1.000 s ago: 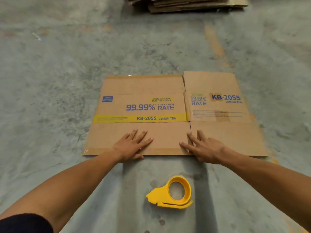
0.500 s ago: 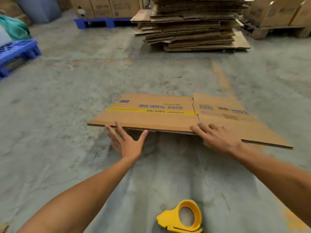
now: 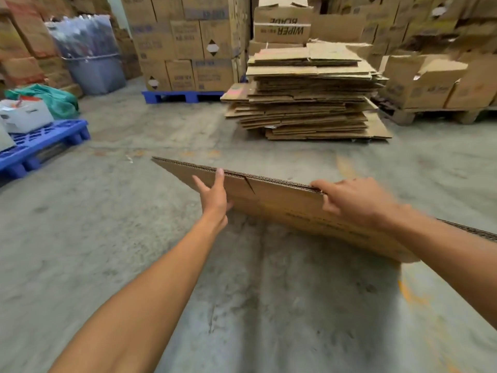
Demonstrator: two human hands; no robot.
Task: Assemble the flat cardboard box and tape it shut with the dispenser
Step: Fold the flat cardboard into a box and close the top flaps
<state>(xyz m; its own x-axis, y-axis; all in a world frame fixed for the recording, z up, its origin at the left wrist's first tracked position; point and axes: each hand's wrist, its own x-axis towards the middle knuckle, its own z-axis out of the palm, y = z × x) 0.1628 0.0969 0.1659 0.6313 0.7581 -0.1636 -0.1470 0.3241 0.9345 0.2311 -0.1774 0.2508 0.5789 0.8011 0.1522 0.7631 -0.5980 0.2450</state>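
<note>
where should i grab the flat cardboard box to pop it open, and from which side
Take the flat cardboard box by its raised top edge, coming from the near side, much as the left hand and right hand already do. It is tilted up with that edge toward you, and the edge shows separate corrugated layers and a flap slit, so fingers could probably slip between them and pull the panels apart.

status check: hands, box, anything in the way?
Left hand grips the top edge of the flat box, right hand hooks fingers over it. Box tilted up on edge, not opened. Dispenser out of view. Bare floor below.
</note>
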